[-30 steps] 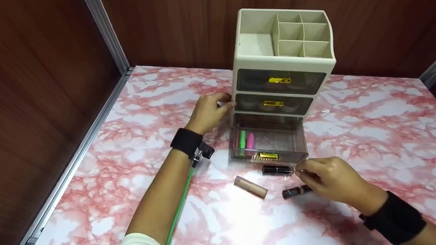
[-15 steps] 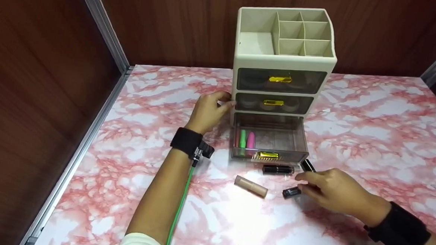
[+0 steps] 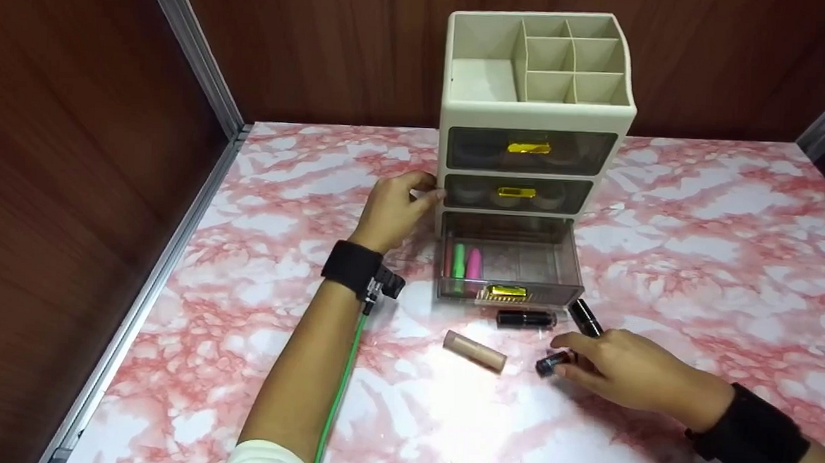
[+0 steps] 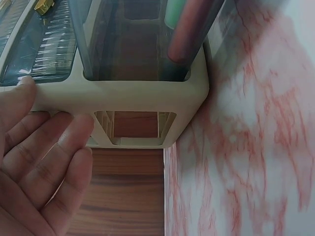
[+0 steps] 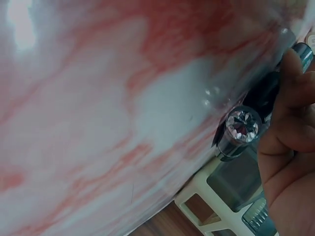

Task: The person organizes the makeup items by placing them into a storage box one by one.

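While left grip point(image 3: 394, 209) holds organizer point(image 3: 538, 115), right grip point(image 3: 628, 368) pinches a black tube point(image 3: 548, 365).

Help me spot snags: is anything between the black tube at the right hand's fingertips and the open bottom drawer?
Yes. Another black tube lies across the direct line, before the bottom drawer, whose front panel also stands between. A third tube, by its corner, seems off that line.

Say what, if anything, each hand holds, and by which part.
The left hand holds the drawer cabinet by its left front edge. The right hand is at a black tube; whether it grips cannot be told.
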Action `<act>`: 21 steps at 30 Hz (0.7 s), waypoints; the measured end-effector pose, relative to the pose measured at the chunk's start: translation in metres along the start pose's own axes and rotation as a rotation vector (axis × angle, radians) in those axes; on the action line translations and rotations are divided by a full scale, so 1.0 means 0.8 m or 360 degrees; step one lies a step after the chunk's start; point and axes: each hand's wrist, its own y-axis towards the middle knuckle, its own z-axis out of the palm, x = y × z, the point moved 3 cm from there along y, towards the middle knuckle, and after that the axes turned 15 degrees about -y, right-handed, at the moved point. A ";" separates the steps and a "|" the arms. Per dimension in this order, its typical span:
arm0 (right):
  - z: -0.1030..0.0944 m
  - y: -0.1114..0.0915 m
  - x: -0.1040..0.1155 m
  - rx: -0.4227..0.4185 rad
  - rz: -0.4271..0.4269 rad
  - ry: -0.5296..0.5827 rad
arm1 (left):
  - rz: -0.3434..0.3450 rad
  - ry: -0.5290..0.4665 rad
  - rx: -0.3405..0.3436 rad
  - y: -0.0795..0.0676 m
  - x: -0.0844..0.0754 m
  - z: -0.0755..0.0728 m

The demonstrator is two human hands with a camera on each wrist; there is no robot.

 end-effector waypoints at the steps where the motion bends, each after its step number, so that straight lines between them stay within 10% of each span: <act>1: 0.001 0.000 0.000 0.0028 0.0005 0.0013 | 0.0002 -0.0004 0.0001 0.000 0.000 0.000; 12: 0.002 0.000 0.004 0.0108 0.0022 0.0071 | 0.0017 -0.0003 -0.0003 0.001 -0.001 0.000; 21: -0.005 0.002 0.006 -0.0240 -0.0086 -0.0007 | 0.0026 0.0021 -0.0011 0.000 0.000 -0.001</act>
